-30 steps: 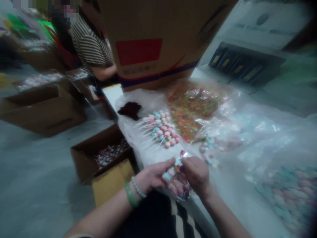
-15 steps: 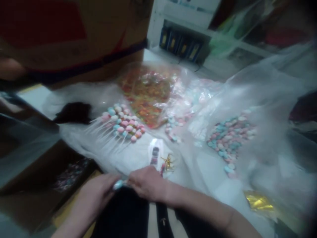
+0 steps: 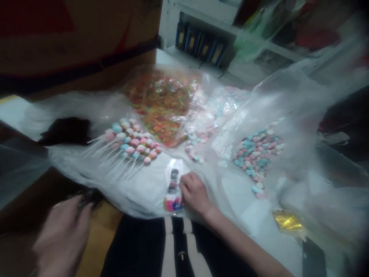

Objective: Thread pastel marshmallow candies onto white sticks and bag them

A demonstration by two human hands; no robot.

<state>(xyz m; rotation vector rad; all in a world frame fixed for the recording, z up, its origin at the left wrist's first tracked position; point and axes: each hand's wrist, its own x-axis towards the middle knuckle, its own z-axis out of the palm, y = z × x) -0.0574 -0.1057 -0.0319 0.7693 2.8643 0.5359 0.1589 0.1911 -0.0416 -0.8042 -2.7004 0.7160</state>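
My right hand (image 3: 196, 193) is closed, its fingertips pinched where the gold twist ties lay; the ties are now covered by the fingers. Beside those fingertips a small clear packet with a colourful printed base (image 3: 173, 192) lies on the plastic sheet. My left hand (image 3: 65, 234), blurred, is over the cardboard box (image 3: 20, 204) at the lower left, with thumb and fingers apart. No held thing shows in it. Pink, white and blue marshmallow sticks (image 3: 135, 142) lie in a bunch on the sheet, their white sticks pointing left.
A clear bag of orange and green sweets (image 3: 164, 104) lies behind the marshmallow sticks. Loose pink and blue marshmallows (image 3: 259, 152) are in a large plastic bag on the right. A gold foil packet (image 3: 288, 221) lies at right front. A large carton (image 3: 86, 34) stands back left.
My hands have parted: the left moved left and down over the box, and the small pale-blue item is out of sight. The right moved forward onto the twist ties, uncovering the packet's base.
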